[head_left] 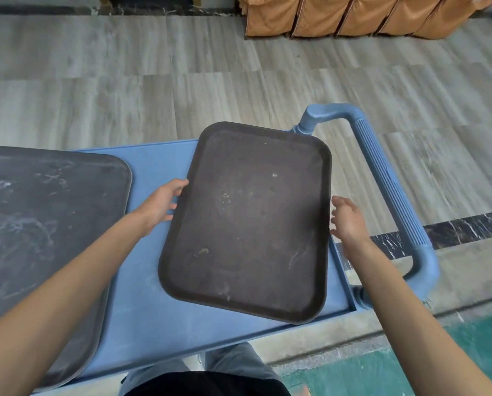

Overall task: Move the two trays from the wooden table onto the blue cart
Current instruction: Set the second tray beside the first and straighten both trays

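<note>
The brown tray [247,221] by my left hand [160,205] looks like matt, finely textured plastic, speckled with pale scuffs; the grey tray [45,224] beside it is duller, its rough face scratched and chalky; the blue cart [150,172] is smooth moulded plastic with a faint sheen, its handle [387,184] ribbed; the floor [125,67] shows a matt grey wood grain; the tan covers [353,15] are soft cloth.

Brightness: even, soft daylight-like light, moderately bright.
Shadows: faint, diffuse; a weak one under the brown tray [247,221] on the cart [153,281].
Glare: none strong; dull sheen on the floor [125,81].
Blur: slight smear on the cart handle [387,178] and frame corners.
Distortion: wide-angle bending at the edges; forearms stretched.
</note>
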Demonstrator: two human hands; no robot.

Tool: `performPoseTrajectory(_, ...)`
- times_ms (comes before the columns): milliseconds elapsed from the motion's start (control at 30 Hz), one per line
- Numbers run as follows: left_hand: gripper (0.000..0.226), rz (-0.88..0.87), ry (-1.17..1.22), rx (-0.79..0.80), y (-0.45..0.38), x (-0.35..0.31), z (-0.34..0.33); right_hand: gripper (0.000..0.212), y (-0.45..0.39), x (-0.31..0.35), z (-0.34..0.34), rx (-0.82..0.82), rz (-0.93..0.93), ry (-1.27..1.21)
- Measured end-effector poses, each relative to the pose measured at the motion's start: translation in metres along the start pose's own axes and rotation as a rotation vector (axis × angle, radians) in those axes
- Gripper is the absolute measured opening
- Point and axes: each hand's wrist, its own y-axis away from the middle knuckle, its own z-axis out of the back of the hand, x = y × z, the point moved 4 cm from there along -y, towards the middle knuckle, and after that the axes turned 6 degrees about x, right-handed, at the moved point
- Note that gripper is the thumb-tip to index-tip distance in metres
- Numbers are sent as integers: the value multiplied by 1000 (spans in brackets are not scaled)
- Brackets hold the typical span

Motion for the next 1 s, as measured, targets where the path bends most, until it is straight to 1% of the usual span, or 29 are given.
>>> performPoseTrajectory(67,56,-68,-222,39,11,7,-5,35,8,6,-4,-38,137,138)
performPoseTrajectory(133,62,-118,-453,76,27,12,-10,42,22,12,-12,-29,230,253)
performPoseTrajectory(200,64,-150,-556,91,46,18,-12,45,40,14,-23,-20,299,344)
performPoseTrajectory(333,65,-180,-585,94,86,39,-3,47,82,13,-53,33,371,464)
performPoseTrajectory(400,65,-210,-608,72,107,54,8,47,104,11,-70,54,430,526)
performPoseTrajectory(500,66,-295,-713,-30,143,75,38,48,141,9,-98,77,545,607)
performPoseTrajectory(600,71,-330,-795,-141,190,102,76,50,181,3,-130,151,624,658)
performPoseTrajectory(667,76,-319,-833,-221,224,122,101,50,204,2,-155,202,672,686)
performPoseTrajectory(833,74,-199,-849,-383,296,167,159,51,249,1,-229,310,763,722)
performPoseTrajectory(900,74,-160,-821,-425,313,183,182,52,262,-1,-256,360,769,727)
performPoseTrajectory(1000,74,-116,-747,-442,325,202,212,53,274,-4,-290,431,763,749)
